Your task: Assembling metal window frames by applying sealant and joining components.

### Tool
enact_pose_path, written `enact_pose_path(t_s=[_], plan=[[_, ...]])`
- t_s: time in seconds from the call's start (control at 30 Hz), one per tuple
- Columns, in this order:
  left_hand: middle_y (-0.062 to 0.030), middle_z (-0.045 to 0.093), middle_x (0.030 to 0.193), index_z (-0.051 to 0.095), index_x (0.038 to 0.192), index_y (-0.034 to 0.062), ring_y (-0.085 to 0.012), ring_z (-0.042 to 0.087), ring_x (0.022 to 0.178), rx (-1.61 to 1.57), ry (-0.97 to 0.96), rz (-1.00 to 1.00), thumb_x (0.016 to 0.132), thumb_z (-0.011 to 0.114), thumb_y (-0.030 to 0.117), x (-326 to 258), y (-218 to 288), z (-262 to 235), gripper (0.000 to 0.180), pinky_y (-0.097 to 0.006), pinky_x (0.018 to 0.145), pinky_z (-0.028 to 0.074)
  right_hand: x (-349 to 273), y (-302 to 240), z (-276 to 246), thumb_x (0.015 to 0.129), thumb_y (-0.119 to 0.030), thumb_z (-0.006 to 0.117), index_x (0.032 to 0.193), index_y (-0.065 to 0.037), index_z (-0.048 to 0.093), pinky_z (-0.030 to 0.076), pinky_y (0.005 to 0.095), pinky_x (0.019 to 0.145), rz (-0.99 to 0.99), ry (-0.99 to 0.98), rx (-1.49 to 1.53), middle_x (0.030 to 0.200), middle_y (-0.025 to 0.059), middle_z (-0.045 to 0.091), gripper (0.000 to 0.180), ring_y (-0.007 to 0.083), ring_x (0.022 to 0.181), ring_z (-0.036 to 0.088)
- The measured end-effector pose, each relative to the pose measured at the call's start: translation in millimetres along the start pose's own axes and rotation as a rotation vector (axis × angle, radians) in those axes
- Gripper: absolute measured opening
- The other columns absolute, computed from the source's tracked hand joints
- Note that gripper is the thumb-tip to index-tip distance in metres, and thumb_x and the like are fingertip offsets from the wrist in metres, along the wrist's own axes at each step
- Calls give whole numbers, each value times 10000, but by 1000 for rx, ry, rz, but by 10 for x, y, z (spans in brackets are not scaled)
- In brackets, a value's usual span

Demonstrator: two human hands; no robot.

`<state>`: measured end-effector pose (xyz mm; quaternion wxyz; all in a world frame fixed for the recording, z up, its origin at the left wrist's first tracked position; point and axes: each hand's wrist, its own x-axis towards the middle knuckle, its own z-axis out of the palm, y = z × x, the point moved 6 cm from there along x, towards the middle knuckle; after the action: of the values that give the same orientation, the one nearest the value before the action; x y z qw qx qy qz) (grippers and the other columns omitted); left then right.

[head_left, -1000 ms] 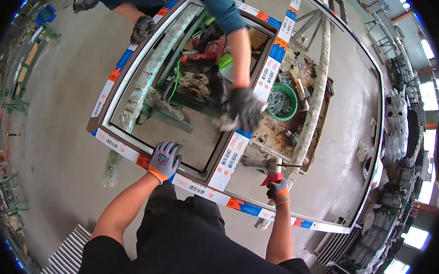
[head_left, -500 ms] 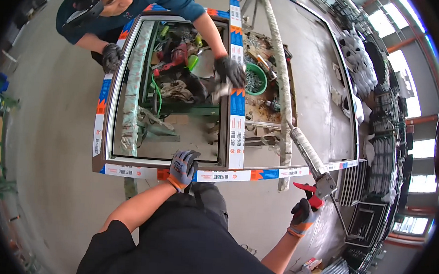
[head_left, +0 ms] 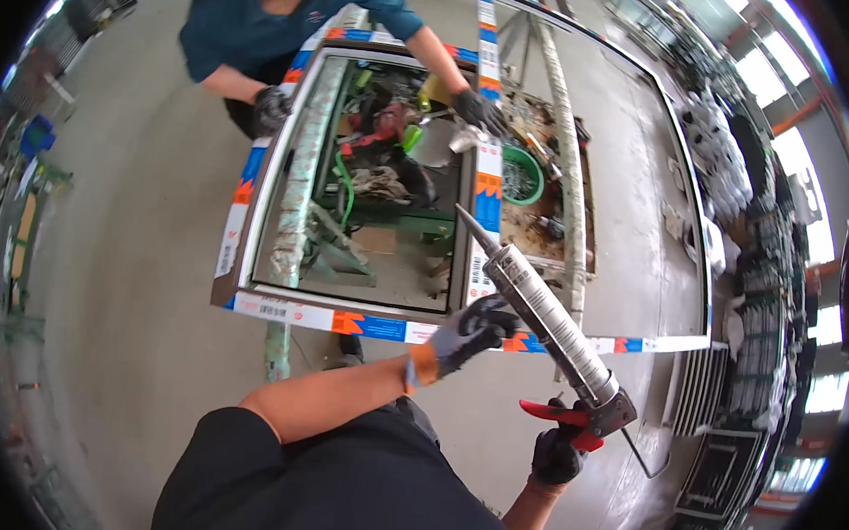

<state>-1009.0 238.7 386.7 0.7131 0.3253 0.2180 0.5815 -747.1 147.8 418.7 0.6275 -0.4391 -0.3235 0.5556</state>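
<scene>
I hold a caulking gun [head_left: 546, 319] with a grey cartridge and red handle. My right hand [head_left: 559, 454], in a dark glove, grips the handle at the lower right. My left hand [head_left: 469, 330], in a grey glove, is closed around the cartridge near its middle. The nozzle tip [head_left: 467, 219] points up-left at the inner upright of a white window frame [head_left: 256, 175] wrapped in protective film with orange and blue patches. The frame lies flat on a stand. A second person in a blue shirt stands opposite, with one gloved hand [head_left: 479, 109] on the frame's upright and the other gloved hand [head_left: 269, 108] on its left side.
Under the frame sit a green bowl of small parts [head_left: 522, 179], red tools and green cables [head_left: 383, 133]. A long wrapped bar [head_left: 565, 148] runs along the right. Grey concrete floor [head_left: 126, 278] spreads to the left. Stacked frames and racks [head_left: 758, 311] line the right side.
My left hand left the frame's near edge and took hold of the cartridge. My right hand raised the caulking gun so its nozzle reaches over the frame. The view shifted right.
</scene>
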Motion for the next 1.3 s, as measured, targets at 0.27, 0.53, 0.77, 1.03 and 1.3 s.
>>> enact_pose_path(t_s=[0.27, 0.53, 0.77, 1.03, 1.3], plan=[[-61, 642, 1037, 551, 1173, 23, -155, 655, 951, -288, 535, -17, 855, 761, 271, -261, 350, -101, 455, -293, 829, 557, 54, 387, 616, 796, -390, 774, 1398, -8, 392, 376, 200, 377, 201, -280, -311, 1110, 263, 639, 809, 87, 424, 528], [-85, 653, 1035, 560, 1182, 7, -203, 672, 943, -408, 485, 14, 896, 701, 262, -373, 959, -1015, 407, -329, 842, 561, 259, 582, 1936, 771, -528, 753, 1241, 87, 519, 353, 215, 351, 209, -572, -463, 1003, 232, 687, 808, 92, 368, 474], [-152, 627, 1169, 510, 1275, -7, -292, 614, 1129, -497, 317, -42, 957, 607, 300, -75, 1374, -1942, 452, -416, 986, 500, 507, 846, 3033, 762, -295, 570, 1204, 62, 545, 470, 338, 886, 19, -718, -610, 1065, 200, 695, 569, 202, 992, 610], [-111, 679, 1011, 566, 1180, 38, -230, 698, 880, -406, 221, -154, 957, 585, 420, 256, 1875, -2626, 443, -364, 755, 589, 683, 1084, 3882, 595, 37, 463, 1354, 74, 411, 413, 395, 1054, 149, -647, -578, 1237, 245, 617, 761, 301, 1120, 613], [-92, 712, 902, 648, 1069, -18, -138, 694, 773, 440, 813, -18, 965, 594, 162, -414, 2321, -3930, 215, -265, 668, 558, 957, 1220, 4325, 777, -186, 608, 1275, 78, 498, 342, 442, 1083, 118, -626, -653, 1173, 220, 646, 574, 311, 1183, 574]])
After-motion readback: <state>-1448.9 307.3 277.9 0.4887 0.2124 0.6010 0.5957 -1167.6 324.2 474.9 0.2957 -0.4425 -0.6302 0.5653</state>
